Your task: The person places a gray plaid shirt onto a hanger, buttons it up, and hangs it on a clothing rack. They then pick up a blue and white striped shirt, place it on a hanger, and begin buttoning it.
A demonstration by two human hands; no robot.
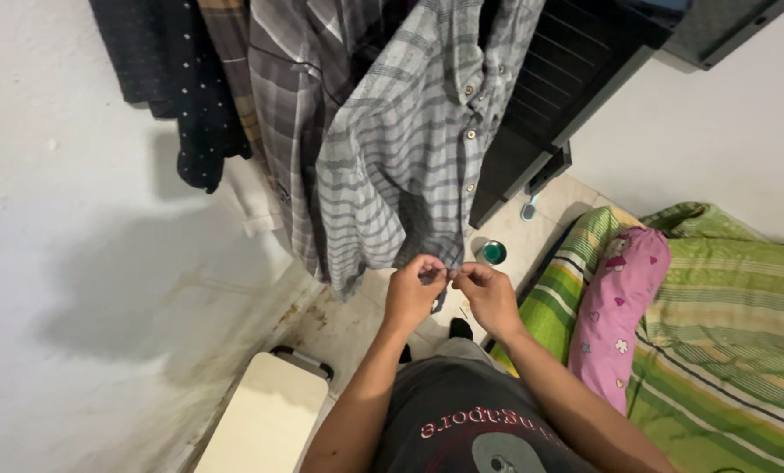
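A grey striped button-up shirt point(409, 149) hangs in front of me among other garments. My left hand point(412, 292) pinches the shirt's bottom hem near the button placket. My right hand point(488, 296) is closed on the same hem edge just to the right, fingertips almost touching the left hand's. Several buttons run down the shirt's front edge above my hands.
A dark dotted garment point(186, 79) and a plaid shirt point(282, 105) hang to the left against the white wall. A pink pillow point(620, 315) lies on a green striped bedspread point(725, 342) at right. A cream box point(265, 420) stands on the floor; a small green-lidded jar point(494, 252) is beyond.
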